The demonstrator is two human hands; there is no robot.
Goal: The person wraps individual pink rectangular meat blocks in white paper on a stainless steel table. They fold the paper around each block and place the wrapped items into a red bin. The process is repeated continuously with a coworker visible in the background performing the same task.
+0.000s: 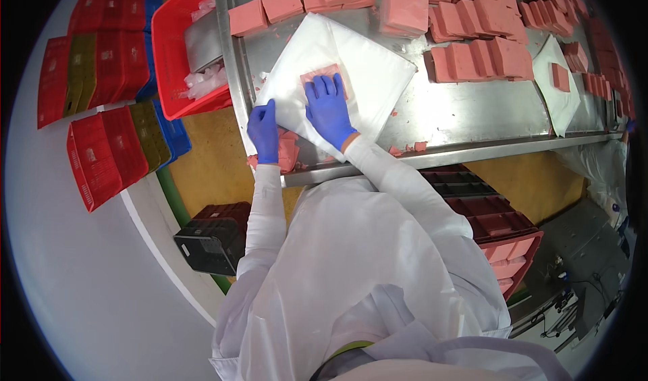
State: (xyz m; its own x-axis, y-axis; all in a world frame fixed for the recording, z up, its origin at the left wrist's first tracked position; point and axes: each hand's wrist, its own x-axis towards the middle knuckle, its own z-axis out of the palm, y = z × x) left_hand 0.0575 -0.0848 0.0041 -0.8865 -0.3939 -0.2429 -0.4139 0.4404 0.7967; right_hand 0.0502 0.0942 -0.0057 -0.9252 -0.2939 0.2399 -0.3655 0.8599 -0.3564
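Note:
A stack of white wrapping sheets [377, 72] lies turned cornerwise on the stainless steel table [445, 112]. On it my right hand [330, 107], in a blue glove, rests with its fingers over a small pink slab [321, 72], mostly covered by the hand. My left hand [264, 130], gloved too, pinches the left corner of the sheet between thumb and fingers. Crumpled pink pieces [287, 153] lie beside that hand, partly behind it. Stacks of pink square slabs [404, 14] stand beyond the sheets, and rows of leaning pink slabs [476, 59] stand to the right.
A red plastic crate [169, 77] with plastic bags and a grey sheet adjoins the table's left end. Nested red, olive and blue crates [111, 143] stand farther left. Dark crates [212, 239] are on the floor; a maroon crate [526, 259] holds pink blocks. Another white sheet [552, 97] lies right.

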